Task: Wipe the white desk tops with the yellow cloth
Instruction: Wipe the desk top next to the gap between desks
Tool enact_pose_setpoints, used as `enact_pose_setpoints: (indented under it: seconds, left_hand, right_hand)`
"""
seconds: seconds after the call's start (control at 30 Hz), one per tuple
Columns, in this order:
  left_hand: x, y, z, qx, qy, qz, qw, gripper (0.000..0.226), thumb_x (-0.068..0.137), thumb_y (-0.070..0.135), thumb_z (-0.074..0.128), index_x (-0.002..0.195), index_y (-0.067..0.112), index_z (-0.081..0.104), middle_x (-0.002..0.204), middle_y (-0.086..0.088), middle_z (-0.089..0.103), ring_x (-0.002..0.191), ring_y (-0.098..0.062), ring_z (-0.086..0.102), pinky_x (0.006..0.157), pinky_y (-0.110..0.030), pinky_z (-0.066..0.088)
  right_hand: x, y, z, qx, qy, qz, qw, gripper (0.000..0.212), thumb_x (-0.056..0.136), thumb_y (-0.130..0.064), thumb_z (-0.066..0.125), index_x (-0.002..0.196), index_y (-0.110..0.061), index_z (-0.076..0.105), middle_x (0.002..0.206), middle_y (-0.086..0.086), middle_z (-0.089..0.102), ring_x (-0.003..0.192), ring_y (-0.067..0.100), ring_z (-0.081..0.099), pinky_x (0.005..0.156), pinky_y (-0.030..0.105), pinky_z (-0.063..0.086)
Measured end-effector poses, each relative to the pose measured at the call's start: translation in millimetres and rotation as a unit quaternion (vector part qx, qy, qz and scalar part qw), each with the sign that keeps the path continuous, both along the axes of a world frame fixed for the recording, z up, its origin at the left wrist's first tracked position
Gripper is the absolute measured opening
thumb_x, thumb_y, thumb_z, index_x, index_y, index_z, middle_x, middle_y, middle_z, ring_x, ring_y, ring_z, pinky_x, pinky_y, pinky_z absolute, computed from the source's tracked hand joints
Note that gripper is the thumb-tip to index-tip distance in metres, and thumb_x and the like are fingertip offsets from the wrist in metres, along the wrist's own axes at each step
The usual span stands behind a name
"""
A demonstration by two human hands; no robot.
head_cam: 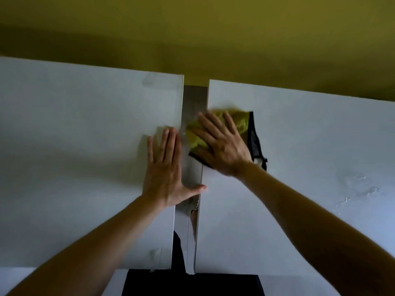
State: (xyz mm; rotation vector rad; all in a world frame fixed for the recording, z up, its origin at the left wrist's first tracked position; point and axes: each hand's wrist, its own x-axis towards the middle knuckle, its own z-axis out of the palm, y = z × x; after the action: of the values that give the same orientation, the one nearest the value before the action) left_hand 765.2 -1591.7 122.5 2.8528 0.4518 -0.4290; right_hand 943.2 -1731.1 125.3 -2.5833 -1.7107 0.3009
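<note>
Two white desk tops stand side by side with a narrow gap between them, the left desk top (pixel 74 146) and the right desk top (pixel 310 157). A yellow cloth (pixel 240 124) with a black edge lies at the right desk's left edge and overhangs the gap. My right hand (pixel 222 146) presses flat on the cloth with fingers spread. My left hand (pixel 165 167) rests flat on the left desk's right edge, fingers straight, with its thumb reaching across the gap.
A yellow-green wall (pixel 192 35) rises right behind both desks. Grey floor (pixel 195 99) shows through the gap. Wet streaks (pixel 359 191) mark the right desk. My dark clothing (pixel 192 285) is at the desks' near edge.
</note>
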Motion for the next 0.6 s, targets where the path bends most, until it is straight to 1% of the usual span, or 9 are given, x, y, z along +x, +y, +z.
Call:
enact_pose_setpoints:
  seconds: [0.1,0.2,0.27,0.33,0.4,0.43,0.47,0.53,0.6]
  left_hand:
    - [0.4,0.2,0.2,0.005,0.020,-0.001,1.000,0.165,0.061,0.117,0.033,0.171,0.001,-0.008,0.180,-0.020,-0.017,0.168,-0.036,-0.015,0.131,-0.070,0.006]
    - [1.3,0.2,2.5,-0.003,0.028,0.001,1.000,0.167,0.058,0.117,0.034,0.171,0.002,-0.010,0.180,-0.019,-0.018,0.168,-0.035,-0.016,0.131,-0.070,0.005]
    - [1.7,0.7,2.5,-0.014,0.022,0.014,1.000,0.169,0.056,0.117,0.038,0.172,0.005,-0.011,0.180,-0.018,-0.019,0.168,-0.035,-0.016,0.132,-0.070,0.006]
    - [2.7,0.4,3.3,-0.017,0.021,0.014,1.000,0.166,0.058,0.117,0.039,0.173,0.006,-0.009,0.181,-0.017,-0.017,0.169,-0.036,-0.013,0.131,-0.069,0.008]
    - [1.2,-0.2,1.5,-0.016,0.019,0.010,1.000,0.164,0.061,0.116,0.039,0.173,0.005,-0.007,0.181,-0.017,-0.016,0.169,-0.036,-0.012,0.131,-0.070,0.008]
    - [0.7,0.3,0.3,-0.016,0.018,0.011,1.000,0.164,0.061,0.115,0.040,0.172,0.003,-0.006,0.181,-0.018,-0.015,0.169,-0.035,-0.013,0.131,-0.070,0.007]
    - [1.0,0.8,-0.4,-0.019,0.021,0.011,1.000,0.165,0.062,0.114,0.042,0.172,0.002,-0.006,0.181,-0.019,-0.014,0.169,-0.035,-0.013,0.131,-0.071,0.006]
    - [1.2,1.0,-1.1,-0.016,0.029,0.005,0.999,0.166,0.061,0.115,0.040,0.171,-0.001,-0.006,0.181,-0.020,-0.013,0.169,-0.035,-0.013,0.131,-0.072,0.006]
    - [1.3,2.1,-1.4,-0.013,0.043,0.006,0.999,0.168,0.059,0.116,0.036,0.171,-0.001,-0.008,0.181,-0.020,-0.016,0.168,-0.035,-0.015,0.131,-0.072,0.005]
  right_hand:
    - [74.9,60.3,0.3,0.024,-0.018,-0.104,0.994,0.065,0.111,-0.063,0.027,0.167,-0.033,0.038,0.181,0.004,0.014,0.168,0.026,0.007,0.135,0.057,0.002]
    - [65.7,67.7,-0.2,0.036,-0.017,-0.161,0.986,0.066,0.112,-0.063,0.026,0.167,-0.030,0.039,0.181,0.006,0.014,0.168,0.027,0.008,0.135,0.058,0.005]
    - [10.5,34.2,5.4,0.044,-0.005,-0.140,0.989,0.066,0.113,-0.060,0.030,0.170,-0.026,0.033,0.181,0.007,0.011,0.169,0.027,0.004,0.134,0.060,0.007]
    - [-39.8,-6.7,9.4,0.020,0.009,-0.069,0.997,0.069,0.113,-0.062,0.032,0.172,-0.027,0.025,0.182,0.005,0.006,0.169,0.027,-0.002,0.134,0.061,0.007]
    - [-33.6,-17.1,5.6,-0.003,0.020,-0.004,1.000,0.068,0.113,-0.063,0.030,0.173,-0.030,0.023,0.182,0.003,0.005,0.169,0.026,-0.003,0.134,0.060,0.004]
    - [-9.7,-4.4,2.9,0.012,0.011,-0.002,1.000,0.066,0.113,-0.061,0.029,0.172,-0.031,0.027,0.182,0.003,0.008,0.169,0.026,-0.001,0.135,0.060,0.005]
    - [17.5,15.0,-0.3,0.032,-0.002,-0.028,0.999,0.064,0.113,-0.060,0.028,0.170,-0.032,0.031,0.182,0.004,0.011,0.169,0.027,0.003,0.134,0.060,0.007]
    - [64.4,55.8,-1.1,0.053,-0.010,-0.129,0.990,0.064,0.112,-0.061,0.024,0.168,-0.033,0.037,0.181,0.006,0.014,0.168,0.028,0.007,0.134,0.059,0.007]
    - [73.0,81.6,2.0,0.051,-0.005,-0.195,0.980,0.065,0.111,-0.062,0.024,0.166,-0.032,0.042,0.180,0.008,0.017,0.168,0.029,0.010,0.134,0.061,0.006]
